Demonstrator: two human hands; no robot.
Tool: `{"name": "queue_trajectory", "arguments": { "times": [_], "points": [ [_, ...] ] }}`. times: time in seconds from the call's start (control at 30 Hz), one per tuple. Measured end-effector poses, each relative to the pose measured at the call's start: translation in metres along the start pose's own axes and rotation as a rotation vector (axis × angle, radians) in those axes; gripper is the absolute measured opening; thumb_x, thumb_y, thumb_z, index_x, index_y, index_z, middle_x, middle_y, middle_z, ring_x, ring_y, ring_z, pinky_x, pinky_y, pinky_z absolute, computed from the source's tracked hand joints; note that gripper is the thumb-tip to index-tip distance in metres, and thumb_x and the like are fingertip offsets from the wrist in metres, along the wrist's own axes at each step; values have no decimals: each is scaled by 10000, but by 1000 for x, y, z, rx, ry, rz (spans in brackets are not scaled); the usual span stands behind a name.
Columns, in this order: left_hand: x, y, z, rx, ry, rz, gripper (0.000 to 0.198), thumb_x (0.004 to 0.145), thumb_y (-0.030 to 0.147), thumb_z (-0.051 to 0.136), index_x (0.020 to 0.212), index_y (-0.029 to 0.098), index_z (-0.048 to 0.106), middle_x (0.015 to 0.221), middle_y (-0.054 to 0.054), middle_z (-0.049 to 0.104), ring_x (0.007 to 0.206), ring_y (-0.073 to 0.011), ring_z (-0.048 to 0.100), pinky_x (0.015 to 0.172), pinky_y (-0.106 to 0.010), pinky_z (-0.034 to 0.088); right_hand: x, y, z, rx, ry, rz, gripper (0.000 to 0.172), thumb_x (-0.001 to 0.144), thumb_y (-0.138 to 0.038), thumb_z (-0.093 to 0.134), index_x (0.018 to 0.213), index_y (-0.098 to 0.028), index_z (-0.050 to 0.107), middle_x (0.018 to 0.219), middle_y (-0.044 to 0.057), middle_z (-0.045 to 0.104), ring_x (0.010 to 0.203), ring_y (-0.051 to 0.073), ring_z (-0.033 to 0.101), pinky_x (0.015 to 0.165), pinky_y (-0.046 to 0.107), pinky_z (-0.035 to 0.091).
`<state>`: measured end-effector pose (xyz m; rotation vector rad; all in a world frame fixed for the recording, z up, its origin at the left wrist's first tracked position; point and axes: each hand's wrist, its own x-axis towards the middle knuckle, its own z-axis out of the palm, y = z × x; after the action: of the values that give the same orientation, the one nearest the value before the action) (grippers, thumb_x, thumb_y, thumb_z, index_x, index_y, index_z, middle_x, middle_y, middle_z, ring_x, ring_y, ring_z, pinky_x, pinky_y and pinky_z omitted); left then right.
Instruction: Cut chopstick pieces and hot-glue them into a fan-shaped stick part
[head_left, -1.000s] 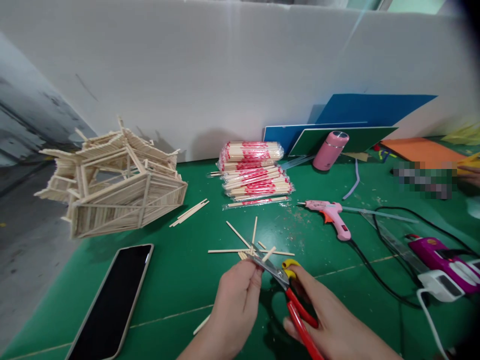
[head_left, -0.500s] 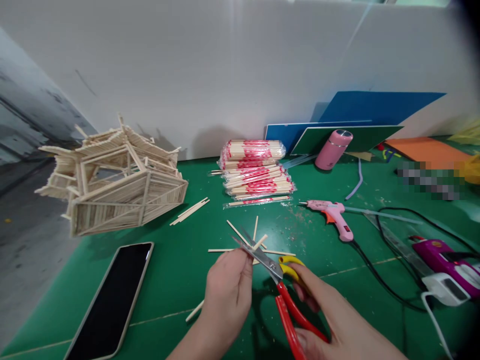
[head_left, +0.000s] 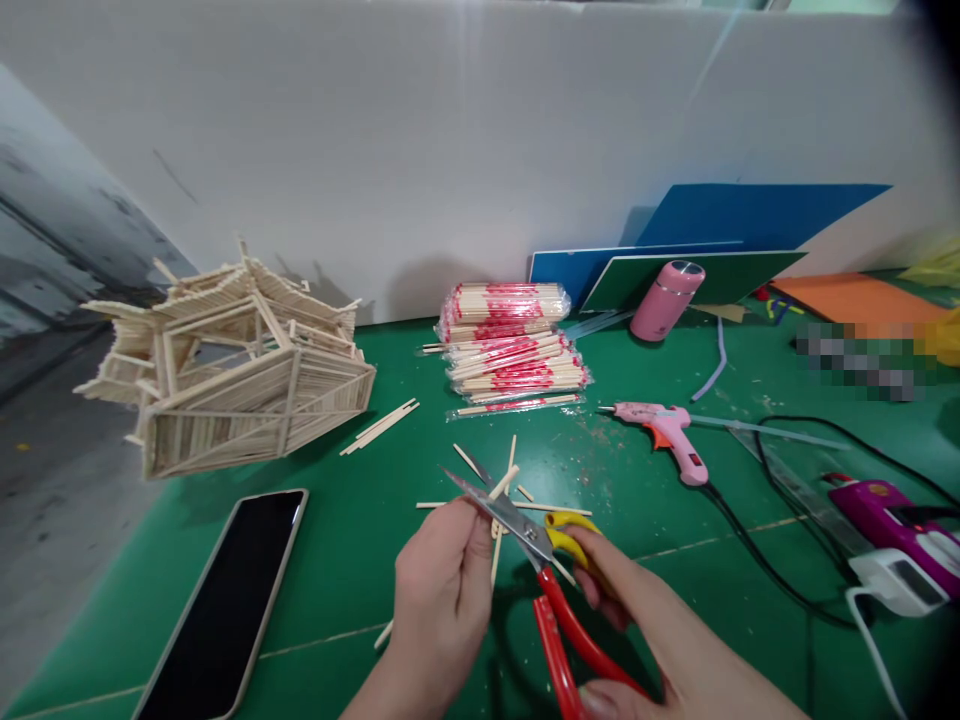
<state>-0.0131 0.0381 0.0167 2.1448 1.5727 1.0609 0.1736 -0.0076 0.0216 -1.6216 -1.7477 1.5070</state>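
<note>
My left hand [head_left: 444, 570] is closed round a thin wooden chopstick [head_left: 505, 481], whose pale end sticks up past the thumb. In my right hand [head_left: 645, 620] is a pair of scissors [head_left: 519, 522] with red handles and a yellow part near the pivot. The blades are apart and lie across the chopstick just above my left fingers. Beneath them, several loose sticks [head_left: 559, 508] cross one another on the green table [head_left: 360, 560]. A short cut piece [head_left: 526, 493] lies beside them. My left forearm partly covers another stick [head_left: 383, 634].
A model building of sticks [head_left: 259, 400] stands left, above a phone [head_left: 225, 610]. Wrapped chopstick packs [head_left: 510, 345] are piled at the back. A pink glue gun [head_left: 664, 430], its cable, a pink flask [head_left: 667, 300] and a purple device [head_left: 892, 520] are on the right.
Both hands have shifted slightly left, together with the scissors and the chopstick. More of the crossed sticks and the short piece now shows.
</note>
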Motion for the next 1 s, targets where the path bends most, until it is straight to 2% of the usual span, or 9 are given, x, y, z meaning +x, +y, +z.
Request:
{"name": "queue_trajectory", "arguments": {
  "times": [0.2,0.27,0.3,0.37,0.43,0.53,0.63,0.73,1.0],
  "points": [
    [4,-5,5,162,53,186,273,801,142,363,539,188,425,501,25,451,454,-95,415,460,-200,335,6,-14,-1,-34,77,-19,864,585,-434,660,1324,-198,278,1238,120,466,1106,289,447,913,400,368],
    [10,-14,-1,182,65,177,270,797,165,377,536,187,444,497,22,463,453,-97,422,451,-200,334,6,-12,0,-35,49,-27,802,606,-419,637,1307,-197,316,1183,110,516,1063,273,486,883,378,400],
    [14,-20,-7,182,80,131,269,798,188,383,540,187,459,497,21,473,458,-100,434,451,-199,339,5,-9,0,-29,18,-35,763,617,-414,624,1293,-201,343,1141,102,549,1028,263,514,857,361,422],
    [21,-33,-23,214,281,-130,197,808,241,391,707,178,548,528,29,506,440,-93,438,417,-188,325,1,4,-1,-22,-18,-57,700,624,-409,607,1261,-210,396,1067,89,597,954,247,560,803,329,457],
    [26,-45,-39,218,385,-349,202,812,298,410,792,177,571,536,39,506,451,-93,454,418,-178,324,-3,25,-3,-40,85,-59,670,632,-408,593,1243,-203,411,1069,93,599,938,247,573,786,313,467],
    [23,-46,-48,29,156,-345,217,801,350,443,811,177,573,624,32,530,553,-104,494,510,-186,376,-4,59,-12,-202,343,32,596,725,-413,482,1250,-157,361,1121,119,555,1000,248,544,840,331,438],
    [14,-32,-37,-122,-122,-328,236,830,353,398,770,178,544,615,29,507,551,-105,464,489,-190,350,4,79,-25,-436,516,171,610,712,-421,488,1235,-147,335,1058,125,564,884,253,579,766,382,465],
    [9,-16,-24,-173,-319,-299,264,852,339,356,727,178,523,635,19,514,579,-112,460,518,-203,341,13,87,-33,-546,616,184,583,715,-463,484,1199,-161,365,1040,117,553,779,230,590,689,379,483],
    [3,-7,-9,-245,-484,-264,258,871,310,313,723,193,489,676,17,534,619,-116,462,561,-202,333,5,96,-32,-801,761,32,523,722,-456,493,1098,-92,481,1122,169,483,1020,313,477,850,452,398]
  ]
}}
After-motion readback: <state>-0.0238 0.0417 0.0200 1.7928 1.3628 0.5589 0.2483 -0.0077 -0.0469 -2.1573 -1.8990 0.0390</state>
